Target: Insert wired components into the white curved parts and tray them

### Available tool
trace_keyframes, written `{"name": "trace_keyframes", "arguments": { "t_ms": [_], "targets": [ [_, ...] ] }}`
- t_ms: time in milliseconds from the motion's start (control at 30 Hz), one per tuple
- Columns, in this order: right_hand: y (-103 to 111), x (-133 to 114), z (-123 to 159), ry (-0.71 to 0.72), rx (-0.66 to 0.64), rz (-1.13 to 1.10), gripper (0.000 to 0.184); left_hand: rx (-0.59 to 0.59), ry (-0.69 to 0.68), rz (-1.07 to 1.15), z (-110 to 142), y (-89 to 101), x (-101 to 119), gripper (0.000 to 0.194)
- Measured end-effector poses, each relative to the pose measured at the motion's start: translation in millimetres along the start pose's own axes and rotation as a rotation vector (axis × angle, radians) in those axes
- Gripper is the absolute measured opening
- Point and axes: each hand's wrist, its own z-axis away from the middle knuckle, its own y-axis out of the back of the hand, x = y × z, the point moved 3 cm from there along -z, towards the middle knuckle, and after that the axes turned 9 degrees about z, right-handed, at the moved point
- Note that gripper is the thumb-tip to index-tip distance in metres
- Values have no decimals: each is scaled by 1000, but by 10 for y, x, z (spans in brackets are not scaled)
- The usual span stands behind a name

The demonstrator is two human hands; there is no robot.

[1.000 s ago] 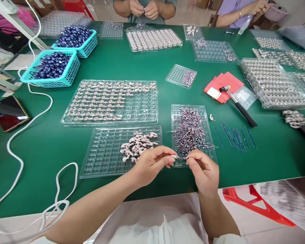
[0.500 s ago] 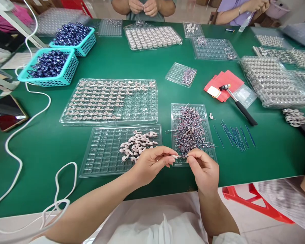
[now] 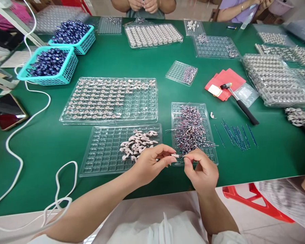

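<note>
My left hand (image 3: pixel 152 164) pinches a small white earbud shell (image 3: pixel 175 155) by thumb and forefinger. Facing it, the fingertips of my right hand (image 3: pixel 203 169) are closed on a thin wire (image 3: pixel 182 156) that runs toward the shell's end; whether it goes inside is too small to tell. Just beyond my right hand lies a tangled heap of wired components (image 3: pixel 190 130) on a clear tray (image 3: pixel 175 109). Loose white shells (image 3: pixel 138 142) are piled on another clear tray (image 3: pixel 104 147) beside my left hand, which hides part of them.
A large tray (image 3: pixel 139 105) of shells in rows lies farther off. Blue baskets (image 3: pixel 72 64) of shiny dark-blue parts stand left, near a phone (image 3: pixel 8 112) and white cable (image 3: pixel 14 152). Right are a hammer (image 3: pixel 244 108), red bags (image 3: pixel 228 79) and blue strips (image 3: pixel 234 135). Co-workers' hands (image 3: pixel 143 5) are across the table.
My right hand has shifted slightly left, and its fingertips are now on thin wire. More of the shell shows from my left fingers. The camera view has tilted slightly.
</note>
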Motion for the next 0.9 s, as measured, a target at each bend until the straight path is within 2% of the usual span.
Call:
{"name": "trace_keyframes", "arguments": {
  "t_ms": [233, 400, 667, 900],
  "targets": [
    [-27, -14, -5, 65, -52, 102, 15, -3, -230, -340, 0, 23, 112, 13],
    [-43, -27, -16, 69, -91, 121, 14, -2, -349, -459, 3, 39, 104, 15],
    [-51, -19, -30, 83, -158, 164, 12, -27, -411, -541, 4, 38, 66, 16],
    [-60, 3, -19, 136, -182, 187, 16, -49, -398, -568, -18, 71, 71, 18]
  ]
}}
